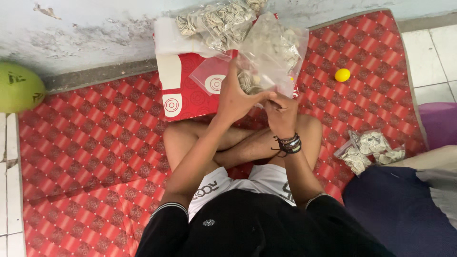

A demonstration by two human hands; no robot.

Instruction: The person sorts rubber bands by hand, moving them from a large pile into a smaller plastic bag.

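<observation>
I sit cross-legged on a red patterned mat (pixel 85 157). Both hands meet in front of me at a clear plastic bag (pixel 273 52) that holds several small pale coiled pieces. My left hand (pixel 238 97) grips the bag's lower edge from the left. My right hand (pixel 281 114), with dark bracelets at the wrist, pinches the same edge from below. The bag stands upright above my hands.
A red and white box (pixel 183 88) lies behind the bag, with a larger clear bag of coiled pieces (pixel 216 21) on it. Smaller filled bags (pixel 371 150) rest on the mat at right. A yellow ball (pixel 342 74), a green ball (pixel 19 88), dark cloth (pixel 400 209).
</observation>
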